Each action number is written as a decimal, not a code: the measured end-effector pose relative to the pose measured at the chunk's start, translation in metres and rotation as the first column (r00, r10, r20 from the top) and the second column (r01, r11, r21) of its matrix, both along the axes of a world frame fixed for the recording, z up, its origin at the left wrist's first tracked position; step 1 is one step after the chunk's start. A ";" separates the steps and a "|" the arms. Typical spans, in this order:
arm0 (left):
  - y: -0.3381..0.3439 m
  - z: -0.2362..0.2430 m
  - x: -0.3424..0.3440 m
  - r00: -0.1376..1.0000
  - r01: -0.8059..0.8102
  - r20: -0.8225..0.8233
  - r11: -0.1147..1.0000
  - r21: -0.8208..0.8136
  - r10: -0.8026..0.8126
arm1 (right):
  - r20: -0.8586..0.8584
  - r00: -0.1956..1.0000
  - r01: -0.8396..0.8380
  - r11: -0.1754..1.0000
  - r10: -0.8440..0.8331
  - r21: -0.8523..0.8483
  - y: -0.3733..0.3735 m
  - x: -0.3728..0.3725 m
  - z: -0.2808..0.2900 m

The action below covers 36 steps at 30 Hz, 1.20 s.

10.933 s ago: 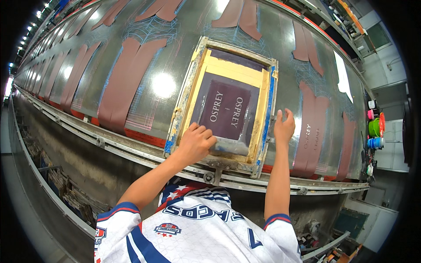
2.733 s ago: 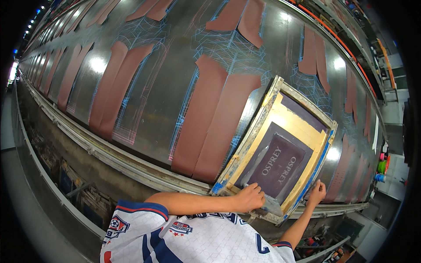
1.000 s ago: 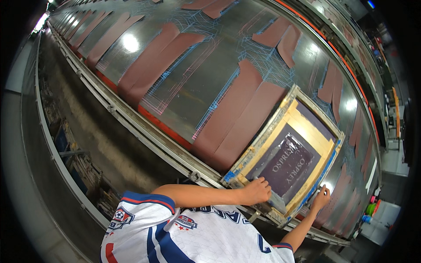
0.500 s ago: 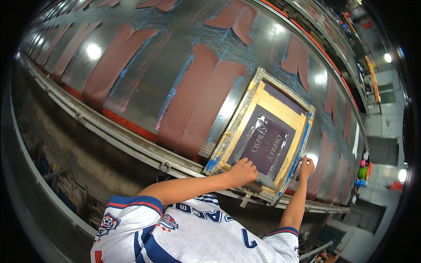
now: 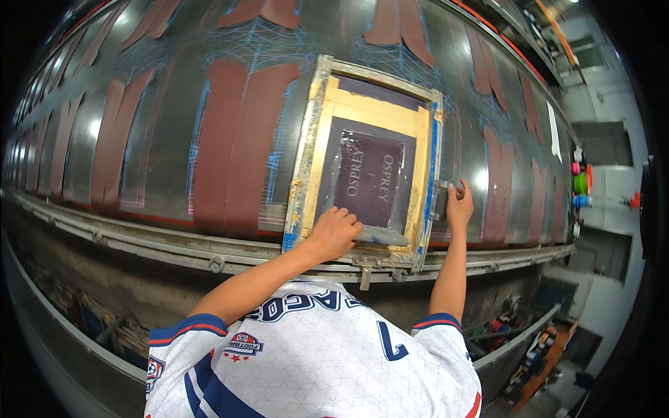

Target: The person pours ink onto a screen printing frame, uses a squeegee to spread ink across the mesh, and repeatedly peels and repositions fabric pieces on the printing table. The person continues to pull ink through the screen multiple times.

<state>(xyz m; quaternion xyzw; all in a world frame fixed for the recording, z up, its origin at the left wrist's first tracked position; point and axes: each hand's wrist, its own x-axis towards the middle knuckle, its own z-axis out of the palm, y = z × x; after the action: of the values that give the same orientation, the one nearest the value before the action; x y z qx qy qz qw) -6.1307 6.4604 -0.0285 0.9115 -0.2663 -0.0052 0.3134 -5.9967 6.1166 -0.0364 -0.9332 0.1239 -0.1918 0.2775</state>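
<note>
A screen-printing frame (image 5: 298, 202) with yellow tape round its dark mesh (image 5: 369, 174) lies on the long table in front of me. Pale lettering shows through the mesh, and wet ink glistens around it. At the near end of the mesh is a squeegee (image 5: 385, 237), its blade lying across the frame; my left hand (image 5: 336, 233) is closed on its left end. Just right of the frame, beside a dark metal bracket (image 5: 440, 200), my right hand (image 5: 459, 203) is raised with thumb and forefinger apart. I see nothing between its fingers.
Pairs of reddish-brown cut panels (image 5: 237, 146) lie in rows along the dark table (image 5: 174, 139), amid blue and pink line marks. A metal rail (image 5: 174, 249) runs along the near edge. Colourful tubs (image 5: 581, 184) stand at the far right.
The view has turned, so the frame now appears straighter and further left. My right hand's fingers have loosened beside the bracket. My left hand stays on the squeegee at the near end.
</note>
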 end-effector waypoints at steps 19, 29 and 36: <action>-0.031 0.015 -0.042 0.967 0.157 0.178 0.977 0.147 -0.182 | -0.566 0.783 0.383 0.518 0.257 0.765 0.113 -0.280 -0.002; -0.007 0.021 -0.062 0.978 0.190 0.077 0.981 0.039 -0.193 | -0.654 0.606 0.442 0.491 0.454 0.751 0.091 -0.326 -0.016; 0.136 0.018 -0.096 0.951 -0.305 -0.016 0.923 -0.234 0.309 | -0.626 0.463 0.025 0.697 0.627 0.717 0.180 -0.343 -0.002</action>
<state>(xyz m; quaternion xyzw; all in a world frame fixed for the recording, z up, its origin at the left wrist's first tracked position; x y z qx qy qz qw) -6.2268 6.5964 -0.0109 0.8987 -0.1224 0.0848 0.4125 -6.3399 6.2969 -0.0379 -0.7549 0.1170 0.3937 0.5113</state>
